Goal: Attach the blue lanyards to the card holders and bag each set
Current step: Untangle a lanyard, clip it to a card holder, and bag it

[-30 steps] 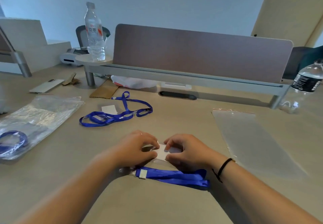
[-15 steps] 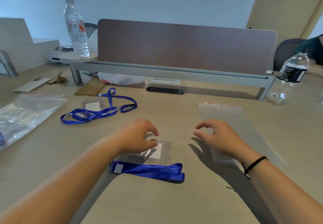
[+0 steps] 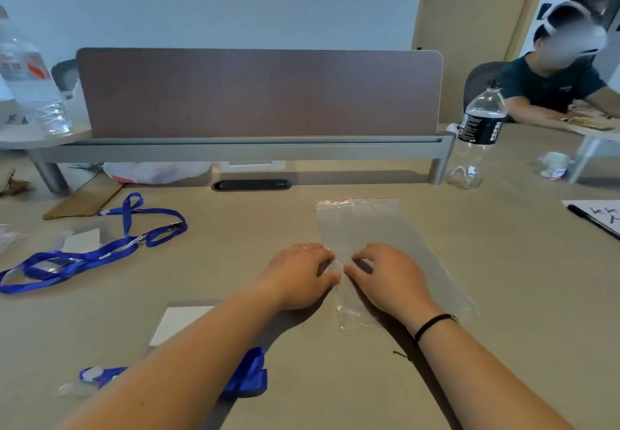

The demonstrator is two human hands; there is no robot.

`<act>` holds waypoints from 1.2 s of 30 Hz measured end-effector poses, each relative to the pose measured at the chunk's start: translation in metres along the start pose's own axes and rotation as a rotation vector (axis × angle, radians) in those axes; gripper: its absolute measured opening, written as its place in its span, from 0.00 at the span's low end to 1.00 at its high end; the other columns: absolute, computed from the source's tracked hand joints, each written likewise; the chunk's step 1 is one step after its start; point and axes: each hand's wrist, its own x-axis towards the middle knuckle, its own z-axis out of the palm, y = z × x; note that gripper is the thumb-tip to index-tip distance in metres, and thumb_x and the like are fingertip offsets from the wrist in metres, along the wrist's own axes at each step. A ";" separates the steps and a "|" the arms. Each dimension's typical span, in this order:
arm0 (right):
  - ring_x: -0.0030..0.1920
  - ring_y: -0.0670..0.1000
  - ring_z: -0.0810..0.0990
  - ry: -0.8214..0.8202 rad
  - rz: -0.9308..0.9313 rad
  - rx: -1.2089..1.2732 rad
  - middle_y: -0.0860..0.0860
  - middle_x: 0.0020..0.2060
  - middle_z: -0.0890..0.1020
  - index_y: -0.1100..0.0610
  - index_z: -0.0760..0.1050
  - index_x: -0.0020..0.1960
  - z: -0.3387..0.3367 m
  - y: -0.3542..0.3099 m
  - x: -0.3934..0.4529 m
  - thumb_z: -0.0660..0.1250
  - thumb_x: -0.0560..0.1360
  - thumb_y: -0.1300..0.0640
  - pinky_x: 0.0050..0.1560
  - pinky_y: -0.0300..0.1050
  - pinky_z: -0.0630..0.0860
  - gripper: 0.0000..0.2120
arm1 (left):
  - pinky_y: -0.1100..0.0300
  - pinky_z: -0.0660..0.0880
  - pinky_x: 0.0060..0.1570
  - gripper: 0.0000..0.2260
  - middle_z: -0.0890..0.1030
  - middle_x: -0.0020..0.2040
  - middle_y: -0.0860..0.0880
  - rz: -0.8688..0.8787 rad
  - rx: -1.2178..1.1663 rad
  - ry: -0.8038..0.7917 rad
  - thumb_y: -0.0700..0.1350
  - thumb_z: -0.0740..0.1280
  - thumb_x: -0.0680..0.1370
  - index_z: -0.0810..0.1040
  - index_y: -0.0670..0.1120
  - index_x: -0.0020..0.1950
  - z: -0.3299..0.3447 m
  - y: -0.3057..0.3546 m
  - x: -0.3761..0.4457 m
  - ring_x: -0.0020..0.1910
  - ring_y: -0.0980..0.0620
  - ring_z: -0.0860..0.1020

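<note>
A clear zip bag point(image 3: 372, 228) with a red seal line lies flat on the desk ahead of me. My left hand point(image 3: 298, 275) and my right hand point(image 3: 389, 278) meet at its left edge near the lower end, and their fingertips pinch the plastic. Under my left forearm lies a clear card holder point(image 3: 177, 322) with a white insert. A folded blue lanyard point(image 3: 248, 376) sits just below it, partly hidden by the arm. A second blue lanyard point(image 3: 90, 248) with its card holder point(image 3: 80, 240) lies loose at the left.
A brown divider panel point(image 3: 258, 94) on a grey rail crosses the desk behind. Water bottles stand at the far left point(image 3: 30, 84) and right point(image 3: 476, 137). A person point(image 3: 557, 84) sits at the far right. Paper with a black pen point(image 3: 593, 221) lies at the right edge.
My left hand let go of the card holder and moved right to the zip bag. My right hand closed onto the bag's edge. The view swung to the right.
</note>
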 end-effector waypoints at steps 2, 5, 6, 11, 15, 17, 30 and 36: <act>0.59 0.52 0.78 0.011 0.010 0.026 0.47 0.58 0.81 0.48 0.83 0.55 -0.002 0.003 0.001 0.63 0.79 0.43 0.61 0.50 0.72 0.14 | 0.51 0.71 0.68 0.25 0.76 0.69 0.54 -0.016 -0.007 0.044 0.64 0.62 0.78 0.72 0.54 0.72 0.005 0.001 0.004 0.68 0.51 0.73; 0.58 0.51 0.79 0.048 0.022 0.064 0.46 0.57 0.83 0.47 0.85 0.52 -0.002 0.004 0.005 0.64 0.79 0.47 0.59 0.47 0.71 0.11 | 0.51 0.72 0.66 0.26 0.78 0.67 0.54 -0.040 -0.026 0.088 0.67 0.63 0.76 0.73 0.54 0.69 0.009 0.001 0.006 0.67 0.50 0.73; 0.56 0.51 0.79 0.062 0.025 0.077 0.45 0.55 0.83 0.47 0.85 0.51 0.000 0.004 0.006 0.65 0.79 0.47 0.58 0.47 0.72 0.10 | 0.51 0.70 0.68 0.28 0.76 0.68 0.55 -0.047 -0.022 0.090 0.67 0.62 0.76 0.72 0.54 0.71 0.010 0.001 0.006 0.68 0.51 0.72; 0.46 0.47 0.80 0.070 0.094 0.231 0.43 0.43 0.83 0.47 0.84 0.44 0.005 0.007 0.010 0.68 0.76 0.50 0.47 0.44 0.76 0.06 | 0.51 0.63 0.75 0.32 0.68 0.77 0.55 -0.036 0.028 0.045 0.70 0.60 0.77 0.66 0.55 0.77 0.011 -0.001 0.008 0.75 0.51 0.65; 0.46 0.45 0.79 0.109 0.160 0.420 0.42 0.43 0.82 0.48 0.82 0.40 0.006 0.013 0.014 0.72 0.73 0.53 0.47 0.44 0.77 0.03 | 0.51 0.62 0.75 0.32 0.68 0.77 0.55 -0.032 0.053 0.016 0.70 0.60 0.77 0.66 0.55 0.76 0.009 -0.002 0.010 0.75 0.50 0.64; 0.47 0.44 0.79 0.133 0.178 0.510 0.42 0.43 0.83 0.48 0.81 0.39 0.006 0.015 0.015 0.74 0.73 0.52 0.47 0.42 0.76 0.04 | 0.49 0.64 0.74 0.32 0.70 0.75 0.54 -0.049 0.032 -0.018 0.71 0.56 0.77 0.70 0.55 0.74 0.006 -0.002 0.013 0.74 0.49 0.66; 0.48 0.40 0.81 0.120 -0.231 0.615 0.42 0.42 0.84 0.44 0.77 0.42 -0.012 -0.010 -0.007 0.71 0.74 0.59 0.50 0.34 0.76 0.10 | 0.52 0.82 0.38 0.06 0.82 0.47 0.41 -0.619 -1.401 0.208 0.39 0.68 0.79 0.79 0.38 0.54 -0.036 0.009 0.027 0.36 0.50 0.81; 0.45 0.46 0.80 0.046 -0.342 0.555 0.41 0.42 0.80 0.40 0.71 0.49 -0.007 -0.018 -0.012 0.67 0.71 0.60 0.49 0.41 0.77 0.16 | 0.58 0.82 0.32 0.03 0.81 0.35 0.42 -0.710 -1.554 0.281 0.32 0.66 0.79 0.78 0.37 0.46 -0.074 -0.028 0.018 0.31 0.50 0.80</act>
